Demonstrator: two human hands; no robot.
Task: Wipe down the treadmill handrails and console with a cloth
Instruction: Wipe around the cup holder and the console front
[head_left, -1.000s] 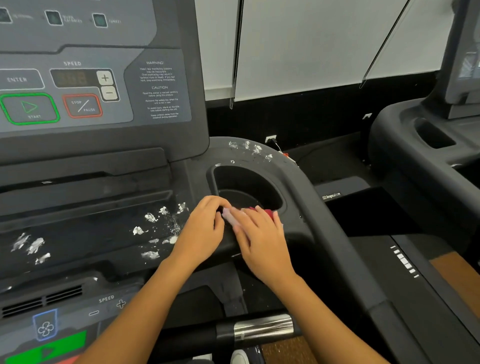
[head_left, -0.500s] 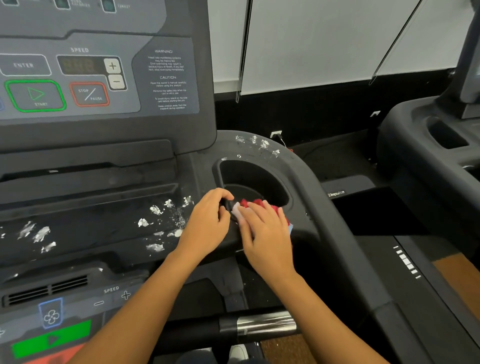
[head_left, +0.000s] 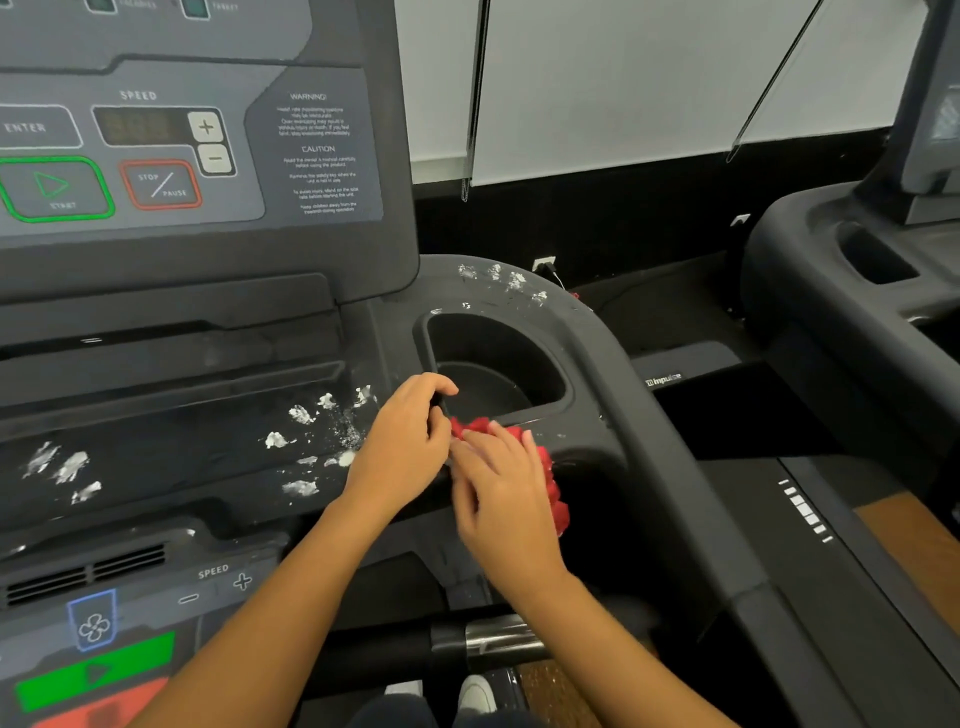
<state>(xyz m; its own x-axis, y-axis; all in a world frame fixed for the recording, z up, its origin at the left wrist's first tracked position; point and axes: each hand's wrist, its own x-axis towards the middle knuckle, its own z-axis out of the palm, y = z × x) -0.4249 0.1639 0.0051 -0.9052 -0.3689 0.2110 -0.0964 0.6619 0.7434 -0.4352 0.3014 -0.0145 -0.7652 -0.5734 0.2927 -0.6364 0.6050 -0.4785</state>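
A red cloth (head_left: 551, 486) lies on the dark ledge just in front of the cup holder (head_left: 569, 387) of the treadmill. My right hand (head_left: 504, 499) presses flat on the cloth with fairly straight fingers; red fabric shows past the fingertips and along the hand's right side. My left hand (head_left: 405, 447) sits right beside it, its fingers curled over the cup holder's near left rim. White smears (head_left: 306, 441) dot the console shelf left of my hands, and more smears (head_left: 498, 275) mark the ledge behind the cup holder.
The upright console panel (head_left: 182, 156) with its buttons rises at the back left. The right handrail (head_left: 701, 519) runs down toward me. A front grip bar with a metal sensor (head_left: 498, 642) crosses below my arms. A second treadmill (head_left: 857, 270) stands at the right.
More of the red cloth now shows under and to the right of my right hand, which has slid slightly along the ledge. My left hand stays at the cup holder rim.
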